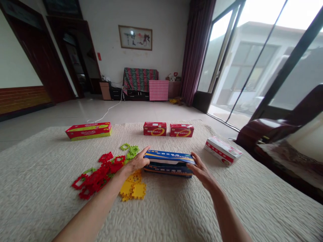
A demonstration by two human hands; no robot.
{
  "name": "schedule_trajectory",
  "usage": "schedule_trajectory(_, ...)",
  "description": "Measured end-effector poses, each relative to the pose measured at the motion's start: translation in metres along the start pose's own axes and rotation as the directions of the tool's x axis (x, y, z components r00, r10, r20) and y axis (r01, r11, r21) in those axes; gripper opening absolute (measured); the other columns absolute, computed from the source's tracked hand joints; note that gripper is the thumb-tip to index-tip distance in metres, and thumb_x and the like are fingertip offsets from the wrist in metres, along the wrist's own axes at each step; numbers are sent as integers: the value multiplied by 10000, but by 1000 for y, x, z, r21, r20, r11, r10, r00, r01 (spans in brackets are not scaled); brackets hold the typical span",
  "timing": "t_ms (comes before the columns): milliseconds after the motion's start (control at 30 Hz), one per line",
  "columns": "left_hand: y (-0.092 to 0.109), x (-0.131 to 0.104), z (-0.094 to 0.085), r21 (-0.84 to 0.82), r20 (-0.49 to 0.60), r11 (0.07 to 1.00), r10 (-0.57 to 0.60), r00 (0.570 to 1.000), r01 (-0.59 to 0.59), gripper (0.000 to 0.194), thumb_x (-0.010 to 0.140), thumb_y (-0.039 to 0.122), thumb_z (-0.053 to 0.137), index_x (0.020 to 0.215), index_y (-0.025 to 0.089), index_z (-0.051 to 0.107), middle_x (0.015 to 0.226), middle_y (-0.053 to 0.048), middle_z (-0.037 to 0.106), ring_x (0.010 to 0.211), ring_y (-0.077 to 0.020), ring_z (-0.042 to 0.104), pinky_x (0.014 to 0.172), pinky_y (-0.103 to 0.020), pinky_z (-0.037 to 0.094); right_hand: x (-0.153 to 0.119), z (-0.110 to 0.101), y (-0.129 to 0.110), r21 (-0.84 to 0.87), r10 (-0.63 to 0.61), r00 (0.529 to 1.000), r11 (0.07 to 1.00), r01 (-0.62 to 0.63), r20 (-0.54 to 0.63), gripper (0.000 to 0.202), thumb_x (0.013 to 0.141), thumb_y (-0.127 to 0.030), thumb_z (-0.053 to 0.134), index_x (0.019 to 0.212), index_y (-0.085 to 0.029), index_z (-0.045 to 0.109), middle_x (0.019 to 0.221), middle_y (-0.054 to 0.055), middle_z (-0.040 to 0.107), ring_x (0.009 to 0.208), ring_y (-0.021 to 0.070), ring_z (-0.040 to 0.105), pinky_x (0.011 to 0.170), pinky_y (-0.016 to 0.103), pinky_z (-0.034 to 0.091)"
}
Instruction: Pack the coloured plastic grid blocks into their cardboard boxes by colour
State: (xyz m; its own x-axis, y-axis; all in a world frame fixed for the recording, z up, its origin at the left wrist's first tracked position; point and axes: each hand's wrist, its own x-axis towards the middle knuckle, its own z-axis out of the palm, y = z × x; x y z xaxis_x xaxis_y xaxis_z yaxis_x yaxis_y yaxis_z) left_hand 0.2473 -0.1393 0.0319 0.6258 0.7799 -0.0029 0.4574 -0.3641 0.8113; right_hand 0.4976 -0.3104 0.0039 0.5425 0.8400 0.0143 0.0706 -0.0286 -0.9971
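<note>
A long blue cardboard box (pixel 168 169) with orange and white print rests on the quilted cover in front of me. Its lid flap (pixel 169 155) stands partly raised, leaving a dark gap along the near side. My left hand (pixel 138 161) grips the box's left end, thumb by the flap's edge. At the right end, my right hand (pixel 200 166) holds the flap's corner between thumb and fingers. Red interlocking plastic pieces (pixel 101 176) lie in a heap left of the box, partly behind my left forearm. Green pieces (pixel 132 153) and yellow pieces (pixel 136 190) lie beside them.
Beyond the hands stand a red and yellow box (pixel 88 131) and two red boxes, one left (pixel 154 129) and one right (pixel 181 130). A white and red box (pixel 223 150) sits to the right. The quilted cover (pixel 171 215) spreads beneath everything. A dark wooden armchair (pixel 262 131) borders the right side.
</note>
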Motion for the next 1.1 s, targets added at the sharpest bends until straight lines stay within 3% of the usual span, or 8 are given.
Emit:
schedule_trajectory(133, -8, -1, 0, -49, 11, 999, 13, 1000, -13, 796, 682, 232, 519, 1455, 155, 347, 1299, -78, 601, 1175, -259, 557, 981, -317, 433, -7, -1, -8, 41, 54, 998, 998, -55, 38, 857, 645, -534, 727, 1386, -258, 396, 1402, 133, 456, 1108, 296, 572, 820, 373, 503)
schedule_trajectory(267, -21, -1, 5, -152, -15, 987, 55, 998, -57, 757, 715, 272, 534, 1443, 158, 362, 1274, -82, 612, 1184, -265, 549, 1023, -351, 395, -9, 0, -12, 39, 105, 994, 994, -106, 32, 804, 651, -572, 717, 1332, -258, 428, 1215, 99, 590, 928, 248, 636, 678, 317, 520)
schedule_trajectory(400, -33, 0, 16, -311, -67, 938, 141, 988, -155, 769, 731, 353, 580, 1438, 162, 344, 1286, -102, 600, 1198, -266, 543, 1010, -363, 412, -1, 4, -11, -6, 87, 992, 996, -88, -93, 633, 682, -633, 656, 1152, -215, 578, 993, 52, 658, 776, 205, 633, 552, 265, 481)
schedule_trajectory(533, -34, 5, 23, -379, -124, 913, 110, 986, -150, 694, 786, 439, 547, 1404, 163, 394, 1191, -103, 653, 1050, -243, 631, 911, -349, 480, 6, 9, -6, 9, 21, 960, 1000, -20, -279, 577, 656, -645, 647, 958, -154, 656, 798, 45, 683, 692, 190, 613, 553, 257, 448)
schedule_trajectory(767, -31, 34, 26, -253, -272, 968, -72, 959, 1, 518, 840, 388, 525, 1272, 103, 537, 873, -81, 728, 752, -200, 682, 663, -274, 504, 13, 9, 7, -18, -4, 911, 1000, -4, -413, 411, 617, -574, 618, 738, -184, 570, 591, 1, 600, 499, 147, 533, 457, 252, 400)
schedule_trajectory(933, -18, 40, 22, -55, -398, 996, -89, 913, 73, 436, 758, 242, 611, 1183, 151, 574, 790, -30, 710, 668, -163, 655, 650, -250, 476, 12, 3, -2, -111, -35, 928, 994, -7, -370, 379, 584, -487, 626, 811, -183, 637, 713, 42, 675, 630, 205, 621, 543, 286, 459)
schedule_trajectory(1033, -4, 36, 20, 94, -429, 992, -32, 903, 80, 270, 743, 175, 585, 1005, 180, 647, 800, -30, 705, 769, -182, 657, 733, -269, 473, 3, 7, -16, -347, -89, 961, 938, -8, -262, 437, 612, -504, 628, 893, -173, 681, 821, 78, 702, 816, 273, 657, 693, 340, 490)
schedule_trajectory(1100, 4, 31, 20, 177, -409, 982, 8, 912, 71, 186, 757, 199, 579, 916, 184, 675, 847, -49, 713, 855, -201, 657, 802, -287, 467, -5, 14, -25, -562, -135, 974, 827, 10, -182, 509, 637, -514, 611, 987, -149, 666, 904, 111, 692, 906, 302, 643, 775, 378, 485)
